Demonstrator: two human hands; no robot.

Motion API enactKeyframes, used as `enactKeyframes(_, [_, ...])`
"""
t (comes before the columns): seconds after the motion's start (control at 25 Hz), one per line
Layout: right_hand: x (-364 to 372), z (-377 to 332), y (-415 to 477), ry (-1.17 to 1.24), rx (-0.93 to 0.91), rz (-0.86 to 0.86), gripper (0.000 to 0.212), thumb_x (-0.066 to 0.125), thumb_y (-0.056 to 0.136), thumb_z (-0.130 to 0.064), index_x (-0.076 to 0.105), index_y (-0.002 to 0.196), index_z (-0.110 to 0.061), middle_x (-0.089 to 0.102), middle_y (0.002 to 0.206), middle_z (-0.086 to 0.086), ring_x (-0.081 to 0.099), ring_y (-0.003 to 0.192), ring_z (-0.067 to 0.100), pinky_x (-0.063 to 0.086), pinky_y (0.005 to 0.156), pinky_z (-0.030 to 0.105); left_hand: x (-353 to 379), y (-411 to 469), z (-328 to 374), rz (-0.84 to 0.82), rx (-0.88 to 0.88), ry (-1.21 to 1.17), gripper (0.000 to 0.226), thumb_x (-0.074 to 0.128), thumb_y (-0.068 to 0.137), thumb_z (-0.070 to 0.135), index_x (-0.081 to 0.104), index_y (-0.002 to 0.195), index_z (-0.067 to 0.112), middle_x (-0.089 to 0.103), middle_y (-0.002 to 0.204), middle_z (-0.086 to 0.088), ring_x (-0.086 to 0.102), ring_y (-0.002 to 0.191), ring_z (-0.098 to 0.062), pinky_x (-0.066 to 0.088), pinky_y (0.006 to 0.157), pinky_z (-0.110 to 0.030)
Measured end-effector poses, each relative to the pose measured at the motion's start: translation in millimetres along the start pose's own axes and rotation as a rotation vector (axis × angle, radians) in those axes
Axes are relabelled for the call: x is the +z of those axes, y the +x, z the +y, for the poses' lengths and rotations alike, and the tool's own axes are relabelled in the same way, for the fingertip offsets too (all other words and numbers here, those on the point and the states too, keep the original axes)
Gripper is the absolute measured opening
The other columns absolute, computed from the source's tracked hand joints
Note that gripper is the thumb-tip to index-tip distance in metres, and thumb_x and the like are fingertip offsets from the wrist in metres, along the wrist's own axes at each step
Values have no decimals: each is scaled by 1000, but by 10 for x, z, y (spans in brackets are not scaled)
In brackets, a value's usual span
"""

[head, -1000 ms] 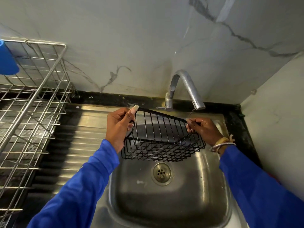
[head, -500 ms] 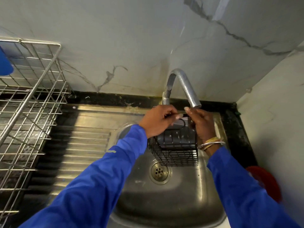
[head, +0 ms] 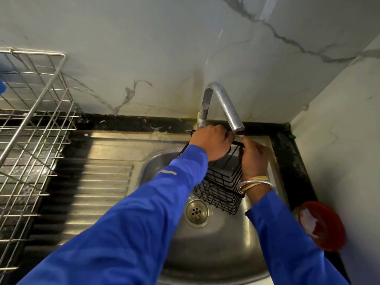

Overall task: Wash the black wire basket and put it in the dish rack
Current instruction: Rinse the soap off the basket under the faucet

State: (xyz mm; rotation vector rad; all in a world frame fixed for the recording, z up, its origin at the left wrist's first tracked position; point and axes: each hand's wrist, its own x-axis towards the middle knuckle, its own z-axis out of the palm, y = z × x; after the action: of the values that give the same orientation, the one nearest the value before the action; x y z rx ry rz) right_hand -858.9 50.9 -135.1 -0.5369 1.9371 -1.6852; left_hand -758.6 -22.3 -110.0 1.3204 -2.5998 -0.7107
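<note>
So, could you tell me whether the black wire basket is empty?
Empty: through the mesh of the black wire basket only the bare sink shows, nothing inside.

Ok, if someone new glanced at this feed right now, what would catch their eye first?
First, the blue-sleeved arms meeting under the steel tap. There the right hand holds the black wire basket tilted over the sink, while the left hand curls near the tap's base, its grip hidden. Next, the metal dish rack at the left and a red dish by the right wall.
</note>
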Motion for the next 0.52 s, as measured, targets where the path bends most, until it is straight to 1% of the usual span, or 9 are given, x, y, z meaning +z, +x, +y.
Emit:
enactKeyframes(0.04, [-62,-3,41,20,8,18,49,66,84,-15,50,39,-21,38,40,-11,32,46,8,28,55,31,-25,39,-66,-23,-39,-28,46,32,109,40,61,93,8,61,87,-9,57,80,-28,50,89,-41])
enactKeyframes(0.12, [-140,-22,55,57,27,30,50,66,83,-17,49,36,-21,35,38,-12,29,47,10,26,55,31,-20,99,-124,-75,-132,-84,47,31,109,40,63,102,6,67,99,-15,64,93,-33,51,96,-46])
enactKeyframes(0.2, [-98,-35,3,37,37,62,50,65,85,-16,47,38,-19,37,41,-11,31,48,11,28,54,29,57,141,-4,-127,-168,4,49,28,108,44,63,114,10,68,115,-13,63,109,-33,41,107,-51])
enactKeyframes(0.28, [-40,-40,-59,5,38,103,45,62,86,-14,46,44,-19,40,46,-6,34,49,11,31,53,25,183,155,153,-160,-92,105,55,21,104,48,63,126,20,65,131,-6,58,120,-30,28,110,-58])
enactKeyframes(0.36, [-26,-41,-83,0,38,122,41,60,86,-11,46,48,-15,41,50,-1,35,49,9,32,53,25,253,69,197,-125,0,97,60,17,99,49,59,135,25,59,142,-2,53,128,-31,27,112,-58])
enactKeyframes(0.44, [-74,-87,-63,11,94,148,37,59,86,-11,49,50,-13,44,50,-1,38,48,9,33,54,26,312,-150,112,-2,76,7,60,21,102,50,47,148,22,49,153,-4,42,142,-28,22,121,-52])
enactKeyframes(0.52, [-153,-154,-1,-43,201,202,32,58,88,-16,49,57,-11,47,57,0,43,54,14,35,55,27,400,-455,-50,82,202,-27,63,19,105,52,29,159,20,31,166,-4,21,155,-23,11,128,-44])
